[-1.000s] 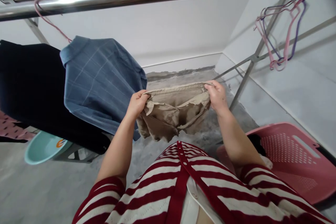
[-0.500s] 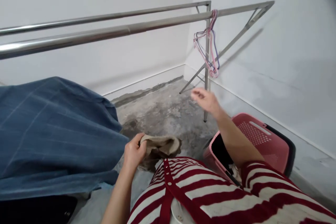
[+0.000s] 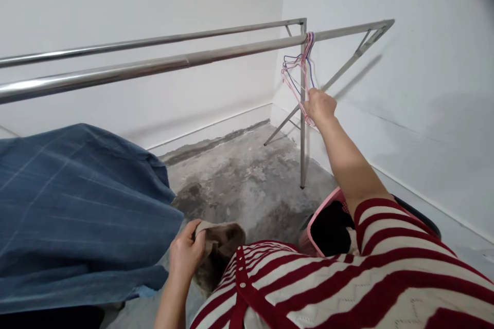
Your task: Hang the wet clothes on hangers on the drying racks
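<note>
My left hand [image 3: 188, 249] is closed on the edge of a tan-brown garment [image 3: 226, 236], which hangs bunched in front of my body. Its exact kind I cannot make out. My right hand [image 3: 321, 106] reaches forward with fingers closed around the lower part of the hangers. Several thin pink and purple clothes hangers [image 3: 297, 64] hang by their hooks from the front metal rail [image 3: 239, 52]. How many of them the fingers hold is hidden.
Blue checked cloth [image 3: 81, 211] covers something at the left. The drying rack's upright leg [image 3: 302, 159] stands on the bare concrete floor [image 3: 247, 175]. By my right side sits a pink laundry basket [image 3: 314, 231] with dark and light clothes inside. White walls close the corner.
My right hand has moved up and forward from the open space above the floor to the hangers and closed on them. My left hand has dropped slightly with the brown garment.
</note>
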